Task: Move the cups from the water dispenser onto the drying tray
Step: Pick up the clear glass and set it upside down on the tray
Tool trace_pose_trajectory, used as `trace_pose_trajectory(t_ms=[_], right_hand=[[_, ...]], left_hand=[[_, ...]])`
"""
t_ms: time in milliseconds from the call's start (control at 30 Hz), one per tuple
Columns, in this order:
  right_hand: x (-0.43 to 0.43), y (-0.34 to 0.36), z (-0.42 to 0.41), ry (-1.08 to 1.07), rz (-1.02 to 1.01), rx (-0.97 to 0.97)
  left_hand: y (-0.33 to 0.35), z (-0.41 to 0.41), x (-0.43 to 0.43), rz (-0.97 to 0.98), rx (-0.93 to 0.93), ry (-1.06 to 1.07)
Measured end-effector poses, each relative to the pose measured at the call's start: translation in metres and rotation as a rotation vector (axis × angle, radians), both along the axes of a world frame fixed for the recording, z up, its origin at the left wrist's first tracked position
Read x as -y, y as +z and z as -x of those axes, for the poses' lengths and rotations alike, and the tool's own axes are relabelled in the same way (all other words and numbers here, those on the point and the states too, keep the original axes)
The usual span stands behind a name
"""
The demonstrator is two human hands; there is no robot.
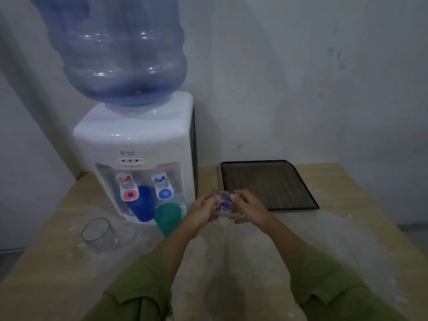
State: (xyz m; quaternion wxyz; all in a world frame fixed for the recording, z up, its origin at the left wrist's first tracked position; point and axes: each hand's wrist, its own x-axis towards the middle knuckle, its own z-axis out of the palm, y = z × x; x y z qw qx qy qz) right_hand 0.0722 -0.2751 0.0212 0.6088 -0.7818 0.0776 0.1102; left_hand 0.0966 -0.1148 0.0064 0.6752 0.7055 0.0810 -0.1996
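Observation:
Both hands hold a clear glass cup with a blue printed pattern [223, 202] above the table, just in front of the near left corner of the black mesh drying tray [301, 193]. My left hand [202, 210] grips its left side and my right hand [249, 206] its right side. A blue cup [140, 205] stands upside down in the bay of the white water dispenser [136, 137], under the red tap. A green cup [167, 217] stands upside down at the bay's front right. A clear glass cup [98, 235] stands on the table left of the dispenser.
A large blue water bottle [115, 49] sits on top of the dispenser. The wooden table [347, 205] is partly covered by a clear plastic sheet [335, 239]. A grey wall stands close behind. The tray holds nothing.

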Motion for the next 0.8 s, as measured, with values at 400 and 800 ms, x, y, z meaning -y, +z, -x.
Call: trace_pose_trajectory(t_ms=[400, 800], right_hand=[[0.078, -0.025, -0.125, -0.073, 0.327, 0.138], [0.087, -0.058, -0.222, 0.040, 0.706, 0.255]], left_hand=[[-0.027, -0.095, 0.063, -0.238, 0.000, -0.101], [-0.089, -0.122, 0.080, -0.832, 0.262, -0.281]])
